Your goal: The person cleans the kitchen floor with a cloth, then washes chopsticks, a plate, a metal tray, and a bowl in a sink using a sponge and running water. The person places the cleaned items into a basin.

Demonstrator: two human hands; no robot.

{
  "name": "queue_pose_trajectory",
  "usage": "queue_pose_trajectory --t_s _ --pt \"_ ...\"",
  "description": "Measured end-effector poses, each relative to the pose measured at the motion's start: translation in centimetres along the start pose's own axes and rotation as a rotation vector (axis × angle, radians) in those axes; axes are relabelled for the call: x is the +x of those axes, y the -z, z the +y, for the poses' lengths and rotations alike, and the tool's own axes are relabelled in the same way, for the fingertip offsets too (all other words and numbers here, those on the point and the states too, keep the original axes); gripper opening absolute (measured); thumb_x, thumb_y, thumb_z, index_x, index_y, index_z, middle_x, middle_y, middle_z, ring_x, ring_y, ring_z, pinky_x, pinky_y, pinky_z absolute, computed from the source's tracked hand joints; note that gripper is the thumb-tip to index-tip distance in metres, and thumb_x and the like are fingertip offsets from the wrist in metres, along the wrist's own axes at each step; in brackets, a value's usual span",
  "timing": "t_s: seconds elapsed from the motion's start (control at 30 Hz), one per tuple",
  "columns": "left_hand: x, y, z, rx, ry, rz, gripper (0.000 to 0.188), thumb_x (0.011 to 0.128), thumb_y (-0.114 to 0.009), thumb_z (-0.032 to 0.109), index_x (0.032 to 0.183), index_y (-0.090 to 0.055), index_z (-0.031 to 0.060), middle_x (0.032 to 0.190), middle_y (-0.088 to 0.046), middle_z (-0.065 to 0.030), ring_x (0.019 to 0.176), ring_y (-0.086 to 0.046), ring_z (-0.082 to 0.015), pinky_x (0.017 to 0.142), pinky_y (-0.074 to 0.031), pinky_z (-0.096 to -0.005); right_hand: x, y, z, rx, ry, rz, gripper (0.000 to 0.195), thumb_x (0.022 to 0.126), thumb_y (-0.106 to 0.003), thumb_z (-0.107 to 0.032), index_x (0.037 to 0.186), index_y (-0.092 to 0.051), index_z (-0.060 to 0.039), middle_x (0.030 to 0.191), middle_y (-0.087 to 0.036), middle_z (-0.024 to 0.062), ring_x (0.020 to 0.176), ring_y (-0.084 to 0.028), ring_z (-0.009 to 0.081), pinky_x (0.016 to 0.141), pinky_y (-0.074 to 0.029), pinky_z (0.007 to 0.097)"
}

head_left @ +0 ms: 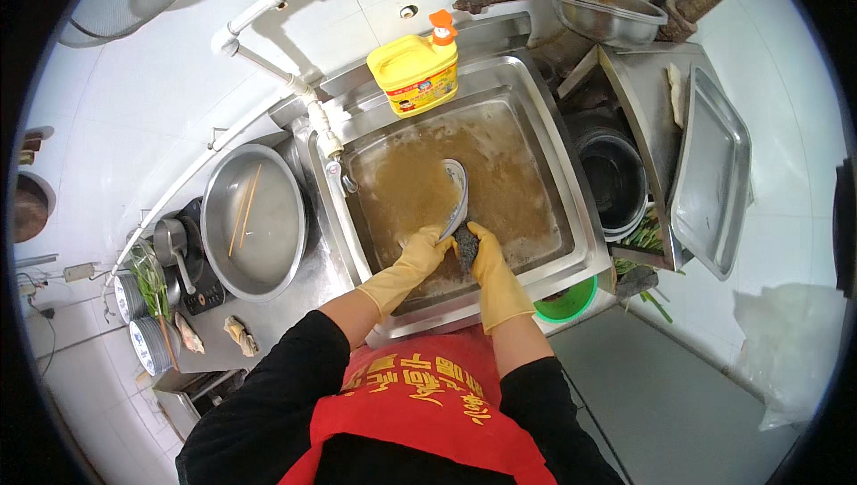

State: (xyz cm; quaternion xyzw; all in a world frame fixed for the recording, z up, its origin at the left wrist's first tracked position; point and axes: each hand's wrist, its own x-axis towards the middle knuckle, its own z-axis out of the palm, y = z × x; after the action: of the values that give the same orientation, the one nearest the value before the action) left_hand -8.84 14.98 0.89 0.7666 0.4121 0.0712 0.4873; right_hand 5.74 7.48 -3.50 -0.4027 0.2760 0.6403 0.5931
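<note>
Yellow rubber gloves cover both my hands. My left hand (pixel 423 254) grips the near edge of a white dish with a blue pattern (pixel 460 194), tilted up on its side and partly under the brown water. A dark scouring pad of steel wool (pixel 467 249) is in my right hand (pixel 489 254), close beside the dish. Both hands are over the near part of a stainless steel sink (pixel 581 244), which holds cloudy brown water (pixel 515 184). How much of the dish lies underwater is hidden.
A yellow detergent jug (pixel 415 77) stands on the sink's back ledge. To the left, a large metal basin (pixel 254 264) holds water and two chopsticks (pixel 246 214); stacked plates (pixel 148 344) stand beyond. On the right are a metal tray (pixel 710 170) and dark pot (pixel 609 177). A tap (pixel 333 147) overhangs the sink.
</note>
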Motion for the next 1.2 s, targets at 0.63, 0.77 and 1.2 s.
queue_pose_trajectory --t_s 0.63,0.77,1.2 --pt "3.0 11.9 5.9 -0.539 0.4 -0.141 0.028 0.078 -0.083 0.008 0.103 -0.073 -0.0005 0.093 -0.074 -0.0081 0.077 -0.068 -0.0167 0.07 -0.055 -0.0329 -7.1 -3.9 -2.3 -0.253 0.08 -0.182 0.04 0.097 -0.055 -0.036 0.114 -0.062 0.0001 0.087 -0.068 0.0154 0.061 -0.063 0.0216 0.052 -0.054 0.0292" --pt "-0.8 14.2 8.0 -0.842 0.294 -0.104 0.03 0.078 -0.083 0.006 0.105 -0.074 0.0001 0.097 -0.075 -0.0096 0.082 -0.07 -0.0161 0.076 -0.058 -0.0331 -11.3 -3.2 -4.0 -0.285 0.27 -0.308 0.046 0.098 -0.051 -0.04 0.118 -0.063 0.0004 0.083 -0.068 0.0113 0.058 -0.062 0.0167 0.052 -0.053 0.0276" --pt "-21.7 32.7 11.1 -0.093 0.074 0.009 0.028 0.08 -0.084 0.021 0.102 -0.074 0.0055 0.093 -0.073 -0.0063 0.082 -0.066 -0.0134 0.071 -0.052 -0.0291 -14.2 -0.6 -0.6 -0.145 0.472 -0.042 0.051 0.098 -0.049 -0.042 0.118 -0.064 0.0025 0.087 -0.066 0.0106 0.064 -0.06 0.0165 0.058 -0.051 0.0257"
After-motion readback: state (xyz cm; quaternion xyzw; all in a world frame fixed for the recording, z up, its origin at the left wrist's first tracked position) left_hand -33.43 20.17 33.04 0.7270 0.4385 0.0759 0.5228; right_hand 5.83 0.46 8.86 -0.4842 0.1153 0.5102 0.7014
